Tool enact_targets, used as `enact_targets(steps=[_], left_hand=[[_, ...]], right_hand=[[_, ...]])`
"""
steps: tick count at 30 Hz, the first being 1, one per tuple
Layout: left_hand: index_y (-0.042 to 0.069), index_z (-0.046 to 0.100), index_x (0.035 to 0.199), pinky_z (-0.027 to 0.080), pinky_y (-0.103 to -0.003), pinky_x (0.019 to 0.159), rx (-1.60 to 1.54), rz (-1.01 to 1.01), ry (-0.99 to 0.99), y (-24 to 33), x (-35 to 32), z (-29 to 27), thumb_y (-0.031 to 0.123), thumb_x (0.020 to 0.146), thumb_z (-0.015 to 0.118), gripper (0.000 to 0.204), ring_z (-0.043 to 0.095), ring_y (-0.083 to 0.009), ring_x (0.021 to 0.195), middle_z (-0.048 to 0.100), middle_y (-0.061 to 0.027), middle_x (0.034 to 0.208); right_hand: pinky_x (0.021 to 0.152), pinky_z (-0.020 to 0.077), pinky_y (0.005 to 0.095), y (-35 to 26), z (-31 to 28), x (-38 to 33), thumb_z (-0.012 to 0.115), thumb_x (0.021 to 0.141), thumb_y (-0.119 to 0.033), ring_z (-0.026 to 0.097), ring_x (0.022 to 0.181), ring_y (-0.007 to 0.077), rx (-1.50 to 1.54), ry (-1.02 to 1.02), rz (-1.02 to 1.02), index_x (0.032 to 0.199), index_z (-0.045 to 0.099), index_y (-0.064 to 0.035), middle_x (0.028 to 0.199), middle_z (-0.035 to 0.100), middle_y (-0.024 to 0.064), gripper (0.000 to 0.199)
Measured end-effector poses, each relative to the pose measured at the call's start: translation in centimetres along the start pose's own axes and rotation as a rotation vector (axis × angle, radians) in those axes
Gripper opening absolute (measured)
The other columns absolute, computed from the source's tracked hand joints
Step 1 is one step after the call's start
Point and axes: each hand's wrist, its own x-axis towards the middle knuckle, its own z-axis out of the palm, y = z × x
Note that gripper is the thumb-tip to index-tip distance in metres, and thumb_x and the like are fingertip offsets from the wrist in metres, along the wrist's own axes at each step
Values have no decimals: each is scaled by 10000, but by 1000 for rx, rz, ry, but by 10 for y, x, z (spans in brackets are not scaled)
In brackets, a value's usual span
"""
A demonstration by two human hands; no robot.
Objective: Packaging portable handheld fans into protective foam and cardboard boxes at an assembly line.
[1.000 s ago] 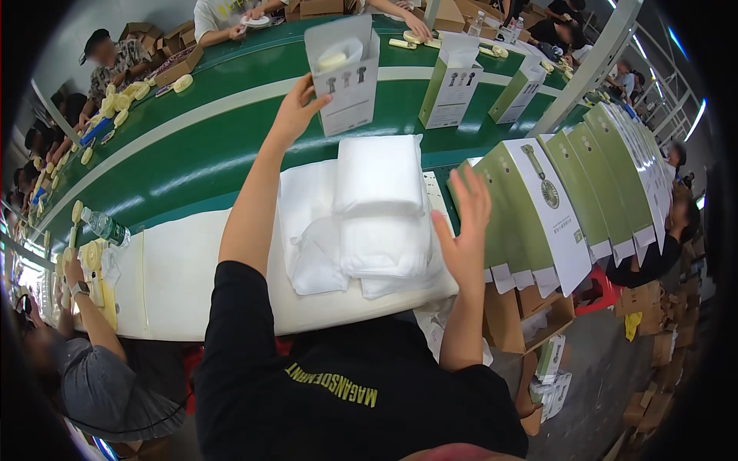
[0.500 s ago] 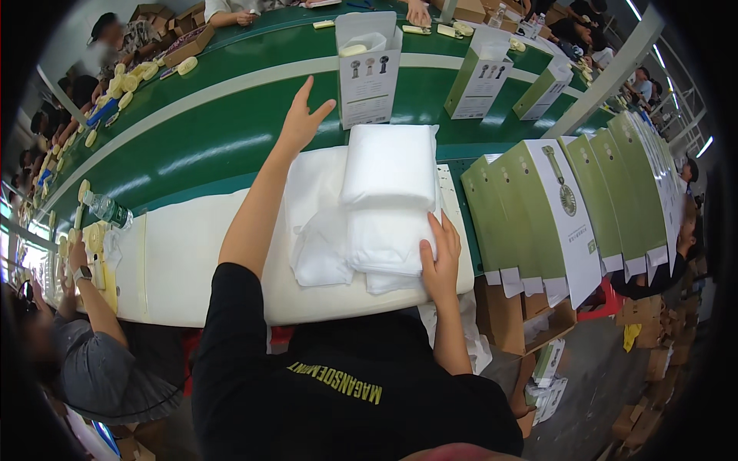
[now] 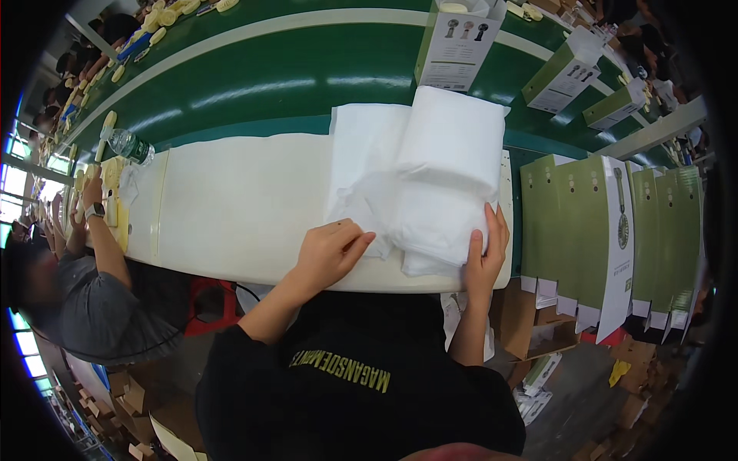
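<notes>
A stack of folded, thin white bags or sheets point(image 3: 453, 138) lies on the white worktop in front of me, its lower end rumpled. Beside its lower right edge, my right hand point(image 3: 486, 253) rests with thumb and fingers apart, touching the stack. My left hand point(image 3: 332, 252) hovers near the front edge, its fingers curled in, close to a loose white corner left of the stack. Whatever those fingers may hold is hidden. Beyond the stack, an upright open carton point(image 3: 459, 50) with pictured handheld fans stands on the green conveyor belt.
Several green and white flat cartons point(image 3: 565, 230) stand in a row at my right. More cartons point(image 3: 566, 73) are on the belt point(image 3: 254, 84). A plastic bottle point(image 3: 132, 146) lies at the left, near a co-worker's hand point(image 3: 92, 192). An open brown box point(image 3: 538, 330) sits below.
My left hand has come back from beside the carton on the belt to the worktop's front edge, its fingers curling. My right hand stays at the stack. The view has turned left.
</notes>
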Motion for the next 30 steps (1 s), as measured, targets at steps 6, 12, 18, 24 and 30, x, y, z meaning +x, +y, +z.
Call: enact_targets(steps=[6,12,18,24,30], left_hand=[[-9,564,917,470,-361,725,316,78,149,-7,5,20,28,807,616,128,563,-296,810,581,-141,940],[6,532,1003,457,-385,777,383,-52,-19,-5,6,20,33,812,602,205,564,-340,901,570,-152,1037],[28,542,1012,453,-416,771,-102,-279,20,-14,6,10,78,839,595,188,584,-355,833,598,-156,969],[33,570,940,449,-384,718,342,-55,-68,-12,7,3,128,842,621,145,590,-325,780,626,-118,904],[54,594,923,438,-361,730,596,-91,-272,-13,4,-7,157,835,630,141,597,-287,797,630,-87,892]], right_hand=[[1029,321,398,3,0,-2,503,906,-157,419,1236,335,20,19,-11,1258,546,-34,1327,473,195,375],[1006,350,389,3,-1,-5,508,904,-148,450,1208,332,24,38,-1,1248,553,-29,1306,492,194,367],[998,359,385,7,0,-4,514,904,-143,461,1197,326,44,52,-18,1245,557,-30,1301,497,196,362],[995,362,381,3,0,-3,516,907,-144,466,1193,322,43,57,-14,1244,560,-31,1297,503,194,358],[993,363,378,6,1,-4,514,912,-146,469,1190,318,86,70,-8,1244,562,-34,1292,508,193,354]])
